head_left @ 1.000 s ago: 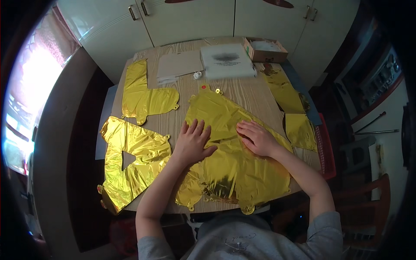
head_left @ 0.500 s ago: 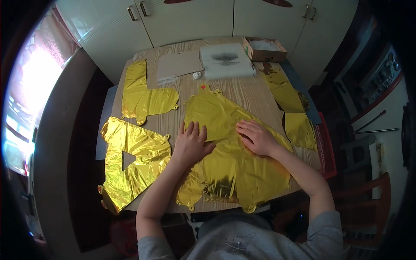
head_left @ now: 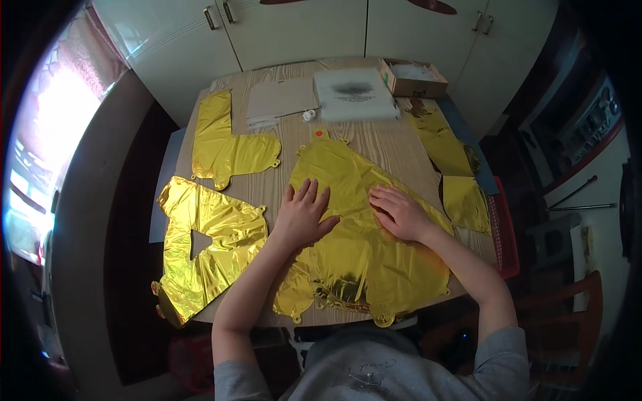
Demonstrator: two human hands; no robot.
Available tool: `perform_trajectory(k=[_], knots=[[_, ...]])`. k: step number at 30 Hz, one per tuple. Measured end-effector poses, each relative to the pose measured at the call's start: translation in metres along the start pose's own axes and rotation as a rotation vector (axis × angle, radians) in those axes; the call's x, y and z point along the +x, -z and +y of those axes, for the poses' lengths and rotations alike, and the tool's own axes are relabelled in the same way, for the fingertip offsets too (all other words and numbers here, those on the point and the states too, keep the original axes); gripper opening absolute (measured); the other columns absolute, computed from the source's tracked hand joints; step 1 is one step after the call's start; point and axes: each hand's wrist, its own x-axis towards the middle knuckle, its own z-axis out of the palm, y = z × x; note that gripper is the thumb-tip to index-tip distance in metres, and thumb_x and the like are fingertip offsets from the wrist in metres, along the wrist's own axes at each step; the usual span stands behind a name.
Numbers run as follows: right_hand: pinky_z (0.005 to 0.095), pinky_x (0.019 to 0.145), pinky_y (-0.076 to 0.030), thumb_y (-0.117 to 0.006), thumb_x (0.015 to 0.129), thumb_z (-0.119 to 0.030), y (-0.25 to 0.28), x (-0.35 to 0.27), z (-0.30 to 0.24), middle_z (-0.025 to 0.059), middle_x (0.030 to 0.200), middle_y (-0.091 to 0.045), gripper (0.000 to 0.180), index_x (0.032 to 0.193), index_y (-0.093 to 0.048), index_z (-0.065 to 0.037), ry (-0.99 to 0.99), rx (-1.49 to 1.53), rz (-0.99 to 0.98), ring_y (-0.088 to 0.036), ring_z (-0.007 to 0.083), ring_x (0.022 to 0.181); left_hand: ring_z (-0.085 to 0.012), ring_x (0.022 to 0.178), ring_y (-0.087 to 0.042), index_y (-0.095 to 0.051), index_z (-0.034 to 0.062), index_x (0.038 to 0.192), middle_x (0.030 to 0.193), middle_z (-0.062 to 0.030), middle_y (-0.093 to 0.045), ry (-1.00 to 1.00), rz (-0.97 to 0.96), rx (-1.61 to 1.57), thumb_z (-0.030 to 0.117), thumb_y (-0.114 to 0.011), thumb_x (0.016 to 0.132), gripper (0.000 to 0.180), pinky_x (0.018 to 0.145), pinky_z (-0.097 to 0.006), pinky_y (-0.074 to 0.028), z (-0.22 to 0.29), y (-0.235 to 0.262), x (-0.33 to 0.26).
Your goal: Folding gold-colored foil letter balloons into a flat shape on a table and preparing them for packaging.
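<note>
On a wood-grained bench (head_left: 401,142), a large gold foil shape (head_left: 351,248) lay near center, apparently being smoothed. The left hand (head_left: 301,219) rested on it, fingers apart, the right hand (head_left: 402,215) with fingers loosely together, neither clamped; the next move seemingly called for light, even pressure.

Large central foil balloon (head_left: 364,250): plain yellow-gold, red dot on its top tab, dark reflective patch toward the lower edge. A-shaped foil balloon (head_left: 231,240): brighter gold, whitish glints along its creases. L-shaped foil balloon (head_left: 217,147): even yellow-gold. Folded foil piece (head_left: 465,200): gold, brownish reflections at its far end. Tabletop (head_left: 384,140): light tan, streaked with darker wood grain. Plastic bag (head_left: 358,107): milky white, blackish smudge above dark print. Cardboard sheet (head_left: 277,99): greyish beige. Open box (head_left: 421,89): tan. Basket (head_left: 508,234): red lattice. T-shirt (head_left: 394,374): grey, dark line print. Chair (head_left: 592,321): reddish brown, probably; deep shadow there.
</note>
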Motion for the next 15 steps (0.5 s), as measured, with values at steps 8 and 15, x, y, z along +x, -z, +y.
perform_trajectory(k=[8,15], knots=[[0.0458,0.110,-0.037,-0.060,0.091,-0.020,0.0014,0.0003,-0.0006,0.0130,0.131,-0.058,0.033,0.121,-0.061,-0.005,0.006,-0.009,-0.011,-0.050,0.0303,0.128,-0.0398,0.140,-0.033,-0.046,0.0081,0.141,0.146,-0.0256,-0.040,0.048,-0.056,-0.077,0.056,-0.055,0.087,0.073,0.112,-0.062,-0.021,-0.0026,-0.0032,-0.0008],[0.0478,0.110,-0.038,-0.056,0.094,-0.019,0.0021,-0.0004,-0.0037,0.0162,0.128,-0.058,0.040,0.131,-0.047,-0.007,-0.084,0.050,-0.016,-0.051,0.0333,0.127,-0.0400,0.143,-0.027,-0.041,0.0137,0.146,0.152,-0.0200,-0.034,0.057,-0.106,-0.074,0.059,-0.053,0.087,0.075,0.113,-0.062,-0.020,-0.0028,-0.0014,-0.0012]])
